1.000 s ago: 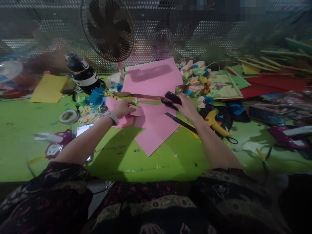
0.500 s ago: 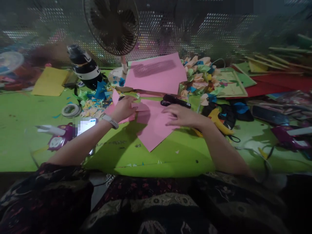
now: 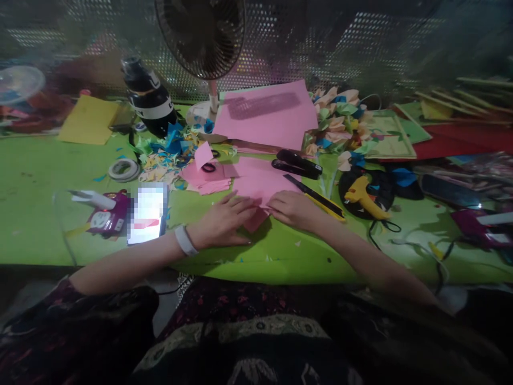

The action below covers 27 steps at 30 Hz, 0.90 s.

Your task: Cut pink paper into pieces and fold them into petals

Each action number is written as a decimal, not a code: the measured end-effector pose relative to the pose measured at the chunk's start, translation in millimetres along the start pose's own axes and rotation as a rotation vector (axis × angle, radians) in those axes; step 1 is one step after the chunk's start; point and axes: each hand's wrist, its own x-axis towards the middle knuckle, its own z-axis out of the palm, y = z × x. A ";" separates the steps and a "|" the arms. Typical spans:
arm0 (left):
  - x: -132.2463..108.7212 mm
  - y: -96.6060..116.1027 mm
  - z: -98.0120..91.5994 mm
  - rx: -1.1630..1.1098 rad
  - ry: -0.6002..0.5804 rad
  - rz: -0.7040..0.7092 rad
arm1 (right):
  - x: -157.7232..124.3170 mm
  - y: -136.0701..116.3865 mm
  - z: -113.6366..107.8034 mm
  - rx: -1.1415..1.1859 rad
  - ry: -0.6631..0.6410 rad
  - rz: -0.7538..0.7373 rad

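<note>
My left hand and my right hand both rest on the near corner of a pink paper sheet lying on the green table. The left fingers lie flat on the paper. The right fingers are curled down onto the sheet's edge. A black stapler lies just beyond the sheet. Beside my right hand lies a black and yellow utility knife. Small pink paper pieces are stacked left of the sheet.
A lit phone and a purple tape dispenser lie at left. A fan, black bottle, big pink sheet, paper flowers, yellow glue gun and tape roll crowd the back.
My right hand let go of the black stapler and came down onto the pink sheet. My left hand left the small pink pieces and joined it at the sheet's near corner.
</note>
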 end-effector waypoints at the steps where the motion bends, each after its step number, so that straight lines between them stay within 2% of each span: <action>1: -2.3 2.5 0.4 0.054 0.028 0.007 | 2.3 -3.5 0.9 0.010 0.020 0.010; 4: -7.2 6.2 -2.1 0.160 0.091 0.004 | 9.0 -16.2 0.1 0.045 0.059 0.037; 6: -9.8 6.6 -3.0 0.179 0.092 0.002 | 12.3 -24.4 -2.2 0.064 0.076 0.072; 11: -17.2 -0.5 7.9 0.088 0.071 -0.006 | 8.8 -35.4 -4.2 0.116 0.079 0.124; 15: -25.9 -10.3 17.2 -0.153 0.061 -0.125 | -8.0 -29.0 4.8 0.164 0.027 0.078; 19: -36.1 -17.4 18.5 -0.288 0.112 -0.246 | -23.3 -18.0 12.0 0.227 0.099 0.113; 24: -38.6 -23.5 13.0 -0.328 0.172 -0.304 | -24.8 -11.9 6.0 0.343 0.135 0.215; 27: -33.8 -19.6 8.4 -0.152 0.230 -0.345 | -20.3 -9.5 5.6 0.331 0.139 0.305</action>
